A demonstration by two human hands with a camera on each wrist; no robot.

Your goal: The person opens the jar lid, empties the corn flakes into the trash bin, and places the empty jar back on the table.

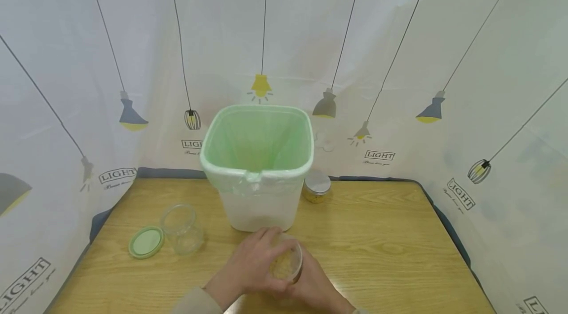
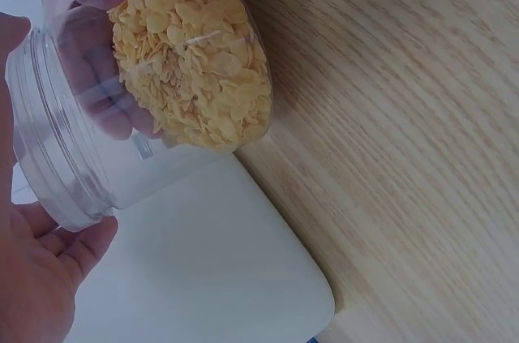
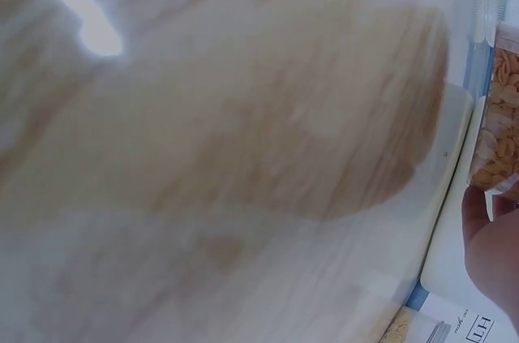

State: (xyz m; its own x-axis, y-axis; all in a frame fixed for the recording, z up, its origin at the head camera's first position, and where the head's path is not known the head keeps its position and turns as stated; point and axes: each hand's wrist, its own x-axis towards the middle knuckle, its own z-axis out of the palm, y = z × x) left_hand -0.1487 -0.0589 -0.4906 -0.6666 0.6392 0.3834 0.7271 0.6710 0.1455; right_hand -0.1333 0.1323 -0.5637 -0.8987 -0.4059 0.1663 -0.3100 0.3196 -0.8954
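Observation:
Both hands hold one clear jar of yellow flakes (image 2: 199, 59) in front of the bin. My left hand (image 1: 248, 264) spans the threaded rim (image 2: 49, 124), thumb on one side and fingers on the other. From the right, my right hand (image 1: 312, 282) grips the body of the jar, its fingers partly seen through the clear wall. In the left wrist view the jar lies tilted, with flakes gathered toward its base. The right wrist view catches only the jar's edge, with the right hand (image 3: 495, 250) under it.
A white bin (image 1: 262, 205) with a green liner (image 1: 257, 141) stands behind the hands. To the left are a clear open jar (image 1: 188, 240) and a green lid (image 1: 146, 242). A silver-lidded jar (image 1: 317, 183) sits behind the bin's right side. Printed curtains (image 1: 390, 57) enclose the wooden table (image 1: 386, 255).

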